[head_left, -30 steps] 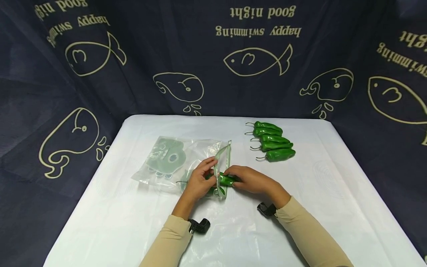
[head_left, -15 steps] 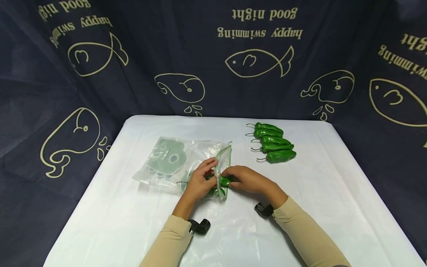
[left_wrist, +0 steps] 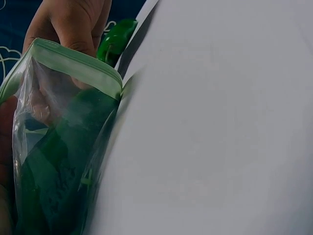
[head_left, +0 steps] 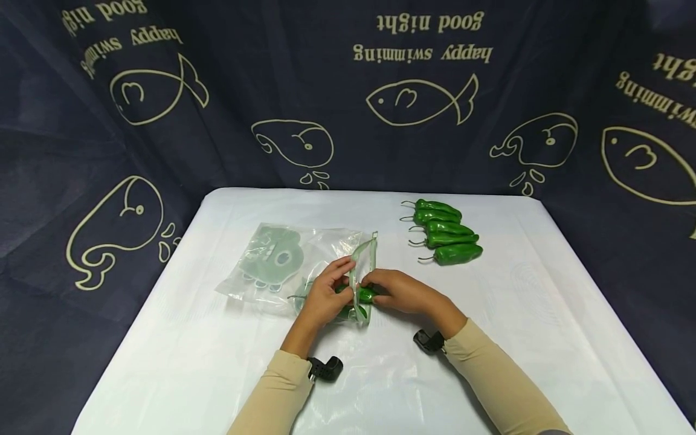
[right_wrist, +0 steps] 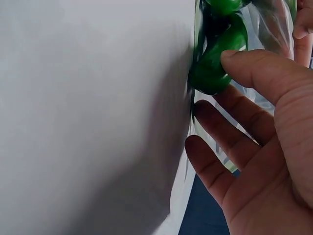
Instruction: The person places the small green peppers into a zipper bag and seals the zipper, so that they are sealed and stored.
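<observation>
A clear zip bag [head_left: 331, 238] with a green rim and a green cartoon print lies on the table, its mouth facing right. My left hand [head_left: 323, 300] grips the near side of that mouth. With thumb and fingers, my right hand [head_left: 410, 293] pinches the end of a green pepper [right_wrist: 220, 61], most of which is inside the bag opening. Another green pepper [right_wrist: 226, 6] lies inside the bag beside it. Through the plastic in the left wrist view, dark green shapes [left_wrist: 63, 161] fill the lower bag. How many peppers are inside cannot be told.
Several green peppers [head_left: 458, 254] lie in a column at the back right of the white table [head_left: 522, 338], stems to the left. A dark curtain [head_left: 337, 66] with fish and whale drawings hangs behind. Each wrist carries a black camera [head_left: 326, 368].
My right hand has moved slightly left, pushing the pepper further into the bag mouth. The left hand keeps its hold on the bag. The peppers on the table have not moved.
</observation>
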A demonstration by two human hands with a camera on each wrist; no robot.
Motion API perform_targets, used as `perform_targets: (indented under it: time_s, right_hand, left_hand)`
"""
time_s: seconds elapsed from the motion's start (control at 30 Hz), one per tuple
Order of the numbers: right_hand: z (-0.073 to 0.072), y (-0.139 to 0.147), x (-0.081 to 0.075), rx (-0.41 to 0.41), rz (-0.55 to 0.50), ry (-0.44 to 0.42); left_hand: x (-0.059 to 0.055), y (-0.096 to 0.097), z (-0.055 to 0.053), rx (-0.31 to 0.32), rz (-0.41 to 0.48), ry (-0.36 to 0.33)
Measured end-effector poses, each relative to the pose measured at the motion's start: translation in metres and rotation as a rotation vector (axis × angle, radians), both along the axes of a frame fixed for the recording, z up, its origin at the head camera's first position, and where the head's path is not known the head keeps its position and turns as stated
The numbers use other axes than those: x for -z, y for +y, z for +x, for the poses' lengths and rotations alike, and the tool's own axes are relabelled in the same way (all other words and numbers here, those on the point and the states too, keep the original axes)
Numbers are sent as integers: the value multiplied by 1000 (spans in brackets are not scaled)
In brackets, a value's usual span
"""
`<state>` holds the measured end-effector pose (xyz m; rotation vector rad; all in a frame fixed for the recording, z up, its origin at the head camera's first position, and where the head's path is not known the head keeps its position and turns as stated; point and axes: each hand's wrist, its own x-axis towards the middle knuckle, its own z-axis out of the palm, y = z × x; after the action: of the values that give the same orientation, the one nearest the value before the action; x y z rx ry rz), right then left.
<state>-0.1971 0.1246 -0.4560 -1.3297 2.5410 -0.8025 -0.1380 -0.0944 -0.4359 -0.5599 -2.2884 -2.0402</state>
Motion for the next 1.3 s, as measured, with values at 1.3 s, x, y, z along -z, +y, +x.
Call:
perform_targets:
  time_s: [1.3]
  right_hand:
    - [-5, -12, 4, 23, 3, 54]
  left_hand:
    - [-1, 0, 0, 12, 11, -41]
